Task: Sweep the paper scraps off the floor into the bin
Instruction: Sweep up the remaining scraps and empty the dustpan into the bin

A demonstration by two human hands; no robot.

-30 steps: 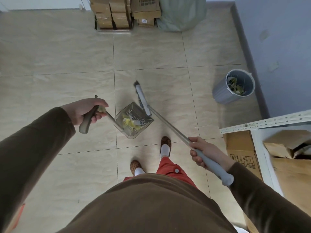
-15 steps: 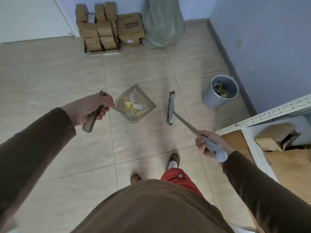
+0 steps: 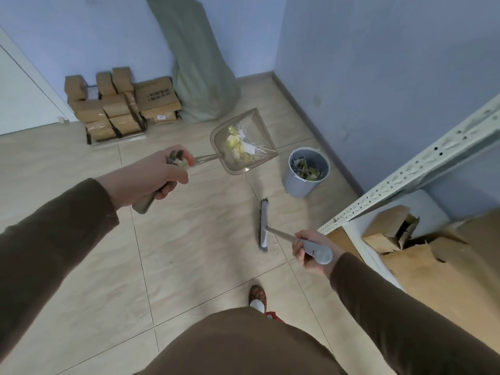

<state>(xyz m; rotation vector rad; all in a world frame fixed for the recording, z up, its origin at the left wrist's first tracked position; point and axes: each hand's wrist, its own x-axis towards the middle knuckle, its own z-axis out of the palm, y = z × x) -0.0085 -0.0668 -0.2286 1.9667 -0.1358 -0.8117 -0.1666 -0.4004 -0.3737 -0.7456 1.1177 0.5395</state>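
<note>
Since the earlier frame the dustpan (image 3: 244,142) has travelled from near the feet up and rightward toward the bin (image 3: 307,171); the broom (image 3: 263,224) has swung aside to the right, its head now on the floor tiles (image 3: 189,239) below the bin.

Location: the paper scraps (image 3: 240,147), yellow and white, lie loose in the raised dustpan, which hangs just left of the bin and not yet over its mouth. The bin already holds some scraps.

Handling: the scraps are judged very light and unattached; any tilt or jolt of the pan could spill them. The pan appears to be thin, stiff clear plastic. Hold at the handle end and keep the pan level until its lip clears the bin rim.

Fingers: the left hand (image 3: 151,175) is wrapped fully around the dustpan handle, fingers (image 3: 169,189) curled beneath it. The right hand (image 3: 311,251) is closed around the grey broom grip near its end
</note>
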